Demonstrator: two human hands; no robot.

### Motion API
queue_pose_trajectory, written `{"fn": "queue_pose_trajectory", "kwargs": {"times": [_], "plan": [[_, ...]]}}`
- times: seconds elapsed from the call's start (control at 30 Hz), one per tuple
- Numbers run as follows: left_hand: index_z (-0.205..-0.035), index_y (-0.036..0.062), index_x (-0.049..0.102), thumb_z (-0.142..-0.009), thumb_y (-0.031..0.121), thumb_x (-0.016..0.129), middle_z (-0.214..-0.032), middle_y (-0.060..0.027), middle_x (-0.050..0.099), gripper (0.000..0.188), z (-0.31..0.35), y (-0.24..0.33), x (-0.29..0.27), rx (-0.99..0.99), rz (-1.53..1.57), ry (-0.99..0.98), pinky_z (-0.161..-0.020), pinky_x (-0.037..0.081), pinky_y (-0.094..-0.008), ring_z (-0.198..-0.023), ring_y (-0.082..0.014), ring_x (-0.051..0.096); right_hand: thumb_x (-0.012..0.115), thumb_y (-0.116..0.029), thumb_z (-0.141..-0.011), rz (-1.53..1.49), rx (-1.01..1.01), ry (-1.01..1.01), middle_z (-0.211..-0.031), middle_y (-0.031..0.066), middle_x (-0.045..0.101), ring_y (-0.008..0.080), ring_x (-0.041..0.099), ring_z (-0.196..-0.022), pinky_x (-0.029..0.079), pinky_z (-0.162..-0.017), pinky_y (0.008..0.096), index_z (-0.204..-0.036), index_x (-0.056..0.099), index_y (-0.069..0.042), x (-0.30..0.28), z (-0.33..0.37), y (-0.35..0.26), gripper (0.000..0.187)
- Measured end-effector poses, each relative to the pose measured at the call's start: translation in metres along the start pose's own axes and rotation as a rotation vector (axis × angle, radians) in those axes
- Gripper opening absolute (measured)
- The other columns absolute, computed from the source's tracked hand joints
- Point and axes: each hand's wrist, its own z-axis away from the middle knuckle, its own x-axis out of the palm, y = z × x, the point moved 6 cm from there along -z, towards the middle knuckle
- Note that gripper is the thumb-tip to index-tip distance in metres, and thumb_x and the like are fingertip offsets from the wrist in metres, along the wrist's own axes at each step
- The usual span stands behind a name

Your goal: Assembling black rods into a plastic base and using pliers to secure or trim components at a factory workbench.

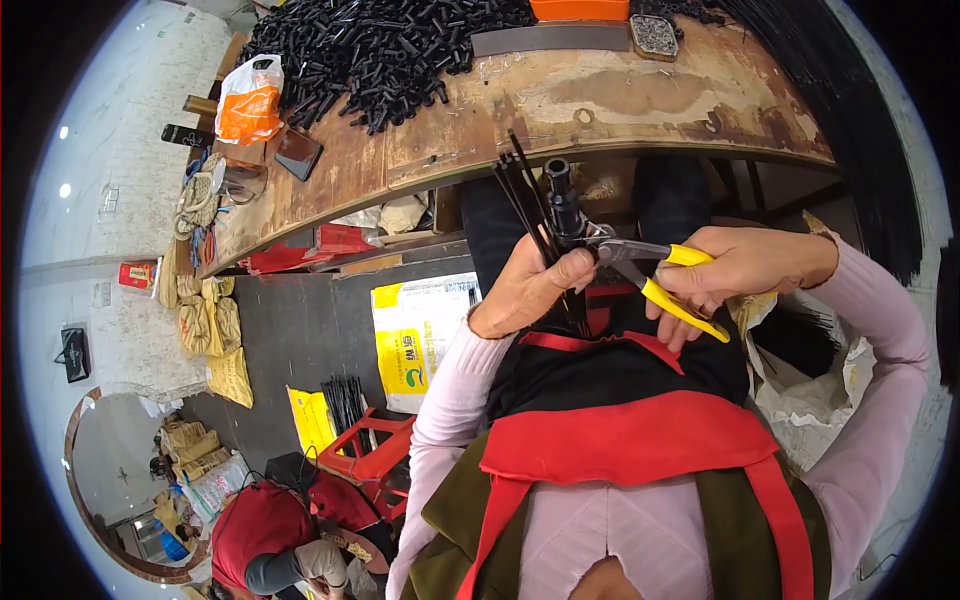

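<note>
Gripping the black tube (562,200) at its lower end, your left hand (535,285) is closed at the centre of the frame, with a bundle of thin black rods (516,190) fanning up just left of the tube. Your right hand (725,262), right of centre, is wrapped around the yellow handles of a metal-bladed tool (640,249), its handles spread apart. The tool's tip meets the base of the tube, close to your left thumb. You hold all of this over your lap, in front of the near edge of the desk (650,90).

The step in hand looks like working the tool on the joint where tube and rods come together. From here, the move seems to call for a steady left grip, the tip seated squarely on that joint, and your left thumb kept out of the bite.

What the tip actually touches is hard to make out: small metal bits, dark parts and your thumb crowd together there, so you cannot tell whether it is pinching anything. Your left palm and fingers hide how the rods run through, though dark ends show below the hand. The orange container (580,9) and the heap of black pieces (390,60) are cut off by the upper edge of the frame.
</note>
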Motion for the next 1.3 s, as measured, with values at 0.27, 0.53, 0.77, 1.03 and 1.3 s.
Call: {"fn": "queue_pose_trajectory", "kwargs": {"times": [0.27, 0.53, 0.77, 1.03, 1.3], "plan": [[-0.095, 0.0045, 0.053, -0.097, 0.043, 0.059, -0.075, 0.0024, 0.047, 0.039, 0.001, -0.002, 0.000, 0.031, -0.059, 0.033, -0.060, 0.036, -0.0232, -0.068, -0.0083, 0.042, 0.041, -0.036, -0.104, -0.100, 0.138, -0.044, -0.080, 0.0172, 0.065, 0.0271, 0.070, -0.074, 0.058, -0.067, 0.0352, -0.097, 0.058, 0.007, -0.002, 0.006, 0.000, 0.046], [-0.093, 0.0032, 0.055, -0.097, 0.043, 0.058, -0.074, 0.0026, 0.047, 0.040, 0.000, 0.000, -0.005, 0.067, -0.020, 0.026, -0.059, 0.034, -0.0229, -0.066, -0.0069, 0.040, 0.048, -0.031, -0.103, -0.005, -0.042, 0.234, -0.064, 0.0016, 0.048, 0.0067, 0.041, -0.049, 0.034, -0.043, 0.0237, -0.084, 0.051, -0.003, 0.004, -0.015, 0.015, 0.033], [-0.092, 0.0028, 0.055, -0.098, 0.035, 0.059, -0.072, 0.0044, 0.046, 0.033, -0.006, -0.005, 0.001, 0.032, -0.083, 0.093, -0.055, 0.032, -0.0218, -0.064, -0.0056, 0.039, 0.053, -0.035, -0.101, 0.030, 0.022, 0.301, -0.062, 0.0028, 0.050, 0.0078, 0.046, -0.045, 0.038, -0.039, 0.0232, -0.090, 0.046, -0.006, -0.004, 0.010, 0.000, 0.032], [-0.096, 0.0036, 0.053, -0.100, 0.028, 0.057, -0.072, 0.0049, 0.045, 0.025, -0.006, -0.005, -0.006, 0.076, -0.178, 0.277, -0.053, 0.032, -0.0211, -0.062, -0.0046, 0.040, 0.052, -0.034, -0.100, 0.466, 0.071, 0.387, -0.055, 0.0056, 0.053, 0.0123, 0.051, -0.043, 0.040, -0.039, 0.0293, -0.097, 0.052, 0.000, -0.016, 0.011, -0.040, 0.034], [-0.104, 0.0035, 0.051, -0.100, 0.023, 0.056, -0.073, 0.0027, 0.045, 0.021, -0.001, -0.003, -0.022, 0.134, 0.015, 0.390, -0.053, 0.033, -0.0212, -0.059, -0.0055, 0.040, 0.059, -0.011, -0.092, 0.848, -0.569, 0.788, -0.109, 0.0159, 0.060, 0.0261, 0.057, -0.105, 0.044, -0.091, 0.0353, -0.138, 0.049, -0.008, -0.006, -0.010, -0.012, 0.047]]}}
